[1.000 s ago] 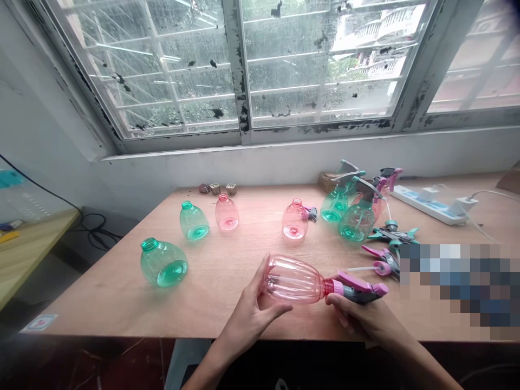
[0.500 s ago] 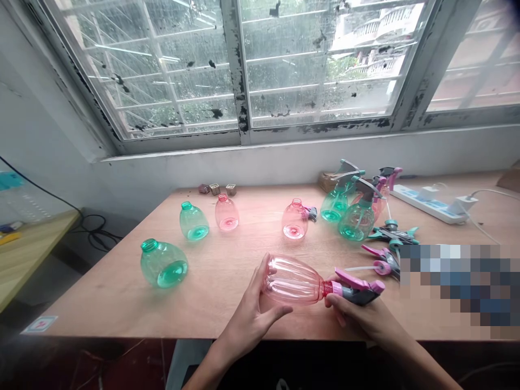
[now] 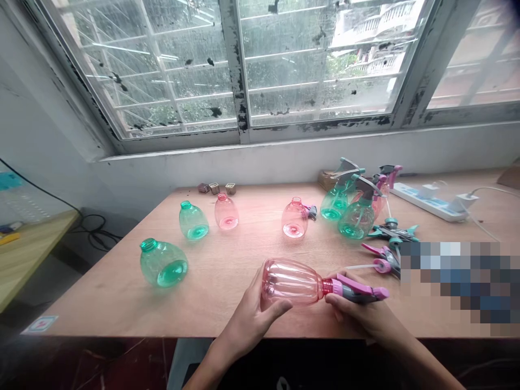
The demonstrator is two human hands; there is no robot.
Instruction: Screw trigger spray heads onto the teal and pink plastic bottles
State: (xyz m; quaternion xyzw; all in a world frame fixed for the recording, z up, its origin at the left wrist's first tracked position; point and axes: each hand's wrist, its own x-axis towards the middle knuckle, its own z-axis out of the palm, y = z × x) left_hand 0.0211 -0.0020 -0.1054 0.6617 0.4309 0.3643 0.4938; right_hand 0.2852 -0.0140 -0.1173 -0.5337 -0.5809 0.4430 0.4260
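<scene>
left hand: wrapped round base of pink bottle, thumb on near side
right hand: fingers closed on pink-grey spray head at bottle neck
pink bottle: on its side, above near edge of desk, between the hands
near it: loose spray heads just right; green bottle well left; capless bottles and finished sprayers further back

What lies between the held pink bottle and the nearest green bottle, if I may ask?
Just bare table beyond the left hand, per the head view.
</scene>
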